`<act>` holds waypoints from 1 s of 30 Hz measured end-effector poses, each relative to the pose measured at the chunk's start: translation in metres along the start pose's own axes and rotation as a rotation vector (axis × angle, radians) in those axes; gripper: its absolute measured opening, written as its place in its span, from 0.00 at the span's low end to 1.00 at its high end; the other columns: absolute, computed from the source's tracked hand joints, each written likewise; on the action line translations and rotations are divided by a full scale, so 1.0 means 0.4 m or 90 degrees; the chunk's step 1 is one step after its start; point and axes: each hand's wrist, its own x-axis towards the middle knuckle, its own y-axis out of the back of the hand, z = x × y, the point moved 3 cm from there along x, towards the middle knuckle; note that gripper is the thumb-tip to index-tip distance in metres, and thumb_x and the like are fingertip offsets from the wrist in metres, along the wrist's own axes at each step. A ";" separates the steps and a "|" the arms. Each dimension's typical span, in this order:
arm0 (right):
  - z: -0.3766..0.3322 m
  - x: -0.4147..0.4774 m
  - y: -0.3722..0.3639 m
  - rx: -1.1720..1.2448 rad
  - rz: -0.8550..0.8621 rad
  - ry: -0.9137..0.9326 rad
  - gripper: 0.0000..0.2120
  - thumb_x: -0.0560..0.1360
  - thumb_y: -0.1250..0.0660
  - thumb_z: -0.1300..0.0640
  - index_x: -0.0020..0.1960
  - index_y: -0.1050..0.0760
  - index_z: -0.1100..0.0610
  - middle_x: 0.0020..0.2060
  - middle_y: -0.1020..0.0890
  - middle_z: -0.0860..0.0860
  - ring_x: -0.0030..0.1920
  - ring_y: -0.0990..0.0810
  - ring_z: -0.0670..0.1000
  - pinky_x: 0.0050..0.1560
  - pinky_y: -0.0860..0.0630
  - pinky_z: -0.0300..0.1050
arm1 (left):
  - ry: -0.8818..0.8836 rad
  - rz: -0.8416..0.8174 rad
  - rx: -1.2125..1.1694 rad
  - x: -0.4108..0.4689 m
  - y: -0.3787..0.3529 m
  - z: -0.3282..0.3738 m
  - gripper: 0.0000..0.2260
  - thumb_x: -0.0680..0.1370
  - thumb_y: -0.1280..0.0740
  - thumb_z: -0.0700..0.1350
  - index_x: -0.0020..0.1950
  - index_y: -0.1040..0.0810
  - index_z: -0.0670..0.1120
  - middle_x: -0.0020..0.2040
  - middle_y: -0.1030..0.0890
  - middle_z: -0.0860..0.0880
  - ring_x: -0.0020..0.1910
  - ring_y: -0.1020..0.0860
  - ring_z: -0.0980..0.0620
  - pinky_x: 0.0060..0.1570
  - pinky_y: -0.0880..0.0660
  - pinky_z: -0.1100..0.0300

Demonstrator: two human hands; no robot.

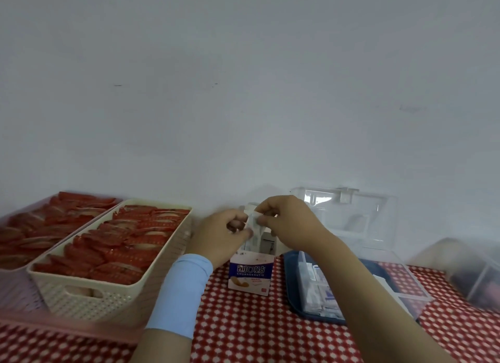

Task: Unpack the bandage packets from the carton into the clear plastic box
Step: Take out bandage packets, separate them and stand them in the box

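Both hands are up over the open carton (250,274), and I've got a small white bandage packet (254,223) pinched between them. My right hand (290,222) has thumb and forefinger closed on its upper edge; my left hand (220,234) is curled in against its lower left side. The packet hangs roughly upright, long axis near vertical, directly above the carton mouth. More packets stand inside the carton. The clear plastic box (405,289) sits to the right on a blue tray (293,295), lid tipped back, white packets already lying in its compartments. The right hand is the nearer one, so I judge it carries the packet across. The baskets (89,292) of red items sit well apart on the left.
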 end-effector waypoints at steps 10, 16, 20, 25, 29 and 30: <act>-0.003 -0.058 0.077 0.349 0.069 0.024 0.05 0.79 0.34 0.65 0.49 0.18 0.61 0.36 0.16 0.51 0.30 0.24 0.46 0.28 0.31 0.31 | 0.089 -0.101 -0.341 -0.024 0.034 0.112 0.07 0.79 0.32 0.47 0.50 0.17 0.44 0.45 0.15 0.47 0.44 0.17 0.50 0.48 0.20 0.56; 0.020 -0.118 0.121 0.425 0.037 0.009 0.07 0.79 0.35 0.67 0.52 0.19 0.63 0.35 0.18 0.48 0.28 0.24 0.42 0.30 0.30 0.29 | 0.194 -0.332 -0.719 -0.073 -0.063 0.181 0.18 0.74 0.34 0.45 0.61 0.22 0.40 0.54 0.16 0.38 0.47 0.15 0.43 0.42 0.17 0.54; 0.053 -0.165 0.152 0.387 0.063 -0.008 0.11 0.79 0.33 0.65 0.60 0.20 0.58 0.38 0.17 0.48 0.32 0.21 0.42 0.32 0.28 0.30 | 0.210 -0.312 -0.731 -0.091 -0.127 0.200 0.15 0.76 0.34 0.44 0.61 0.22 0.39 0.49 0.15 0.42 0.42 0.16 0.47 0.39 0.18 0.56; 0.089 -0.220 0.186 0.296 0.045 0.002 0.17 0.75 0.27 0.51 0.62 0.27 0.46 0.57 0.20 0.42 0.51 0.18 0.43 0.48 0.22 0.40 | 0.225 -0.291 -0.754 -0.114 -0.166 0.215 0.19 0.72 0.30 0.45 0.60 0.21 0.38 0.47 0.17 0.41 0.39 0.18 0.48 0.36 0.19 0.58; 0.080 -0.267 0.186 0.204 -0.065 0.062 0.25 0.62 0.19 0.44 0.53 0.27 0.41 0.68 0.30 0.31 0.64 0.26 0.37 0.62 0.27 0.40 | 0.234 -0.282 -0.756 -0.127 -0.189 0.237 0.13 0.75 0.31 0.45 0.58 0.16 0.41 0.51 0.15 0.42 0.49 0.15 0.46 0.44 0.17 0.54; 0.080 -0.272 0.185 0.182 -0.059 0.067 0.26 0.60 0.18 0.45 0.52 0.27 0.41 0.69 0.31 0.30 0.64 0.27 0.37 0.61 0.27 0.39 | 0.233 -0.289 -0.757 -0.133 -0.195 0.247 0.12 0.77 0.32 0.45 0.57 0.15 0.43 0.52 0.15 0.42 0.51 0.15 0.46 0.46 0.17 0.53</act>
